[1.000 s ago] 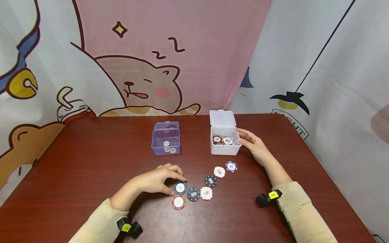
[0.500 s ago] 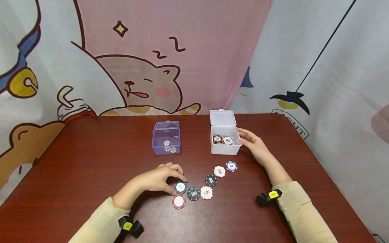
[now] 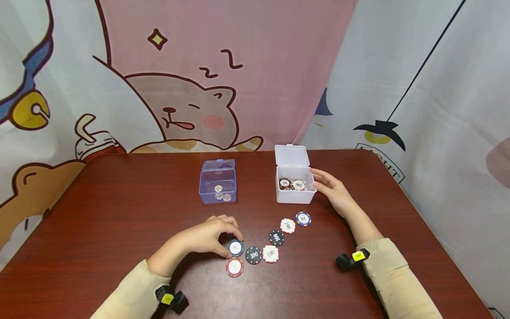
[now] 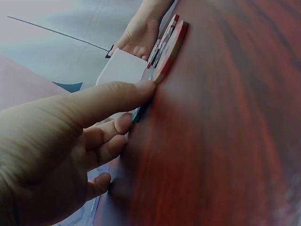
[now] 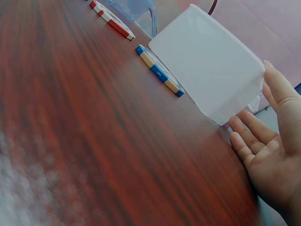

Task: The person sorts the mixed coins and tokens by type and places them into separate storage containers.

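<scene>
My left hand [image 3: 207,235] pinches a dark blue poker chip [image 3: 235,248] by its edge, thumb on the left and index finger at the far side. A red poker chip [image 3: 234,267] lies just in front of it. In the left wrist view the thumb [image 4: 113,100] hides most of the held chip. My right hand [image 3: 335,195] rests its fingers against the right side of a white lidded box [image 3: 295,197], whose lid stands up. Several chips lie inside that box. The right wrist view shows the fingers [image 5: 254,127] relaxed beside the box wall.
A line of chips runs to the right: black [image 3: 253,255], white [image 3: 270,254], black [image 3: 276,238], white [image 3: 287,226] and blue [image 3: 303,218]. A translucent blue box [image 3: 205,197], lid raised, holds several clear round pieces. A printed curtain [image 3: 263,88] hangs behind the table.
The left index finger has drawn in closer to the dark blue chip, whose printed number now looks blurred. The right hand and both boxes stay where they were.
</scene>
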Demonstrator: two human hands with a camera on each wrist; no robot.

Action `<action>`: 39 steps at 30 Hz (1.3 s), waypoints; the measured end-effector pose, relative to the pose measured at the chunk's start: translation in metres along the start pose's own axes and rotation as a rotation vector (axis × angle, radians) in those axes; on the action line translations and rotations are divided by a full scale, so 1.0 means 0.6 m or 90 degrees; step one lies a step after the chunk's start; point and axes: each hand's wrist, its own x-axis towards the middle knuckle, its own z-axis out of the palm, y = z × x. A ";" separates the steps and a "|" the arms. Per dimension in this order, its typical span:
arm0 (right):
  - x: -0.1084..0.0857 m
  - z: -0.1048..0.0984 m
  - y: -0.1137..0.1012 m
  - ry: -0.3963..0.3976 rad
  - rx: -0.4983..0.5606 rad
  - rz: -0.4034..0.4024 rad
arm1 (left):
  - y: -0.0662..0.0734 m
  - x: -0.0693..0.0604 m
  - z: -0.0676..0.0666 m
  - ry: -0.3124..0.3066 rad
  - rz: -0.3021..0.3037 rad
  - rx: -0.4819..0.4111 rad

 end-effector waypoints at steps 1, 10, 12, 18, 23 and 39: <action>0.000 0.000 0.000 0.001 0.001 -0.001 | 0.000 0.000 0.000 0.000 0.001 0.003; 0.000 0.002 -0.003 -0.004 0.019 -0.015 | 0.011 0.002 -0.002 -0.001 0.004 0.046; -0.001 0.002 -0.003 -0.005 0.021 -0.022 | 0.014 0.002 -0.002 0.002 0.006 0.056; -0.001 0.002 -0.003 -0.009 0.022 -0.029 | 0.016 0.003 -0.002 0.010 0.007 0.065; -0.001 0.002 -0.003 -0.009 0.024 -0.030 | 0.018 0.004 -0.001 0.026 0.017 0.082; 0.001 0.002 -0.001 -0.009 0.031 -0.026 | 0.013 0.007 0.004 0.093 0.007 0.096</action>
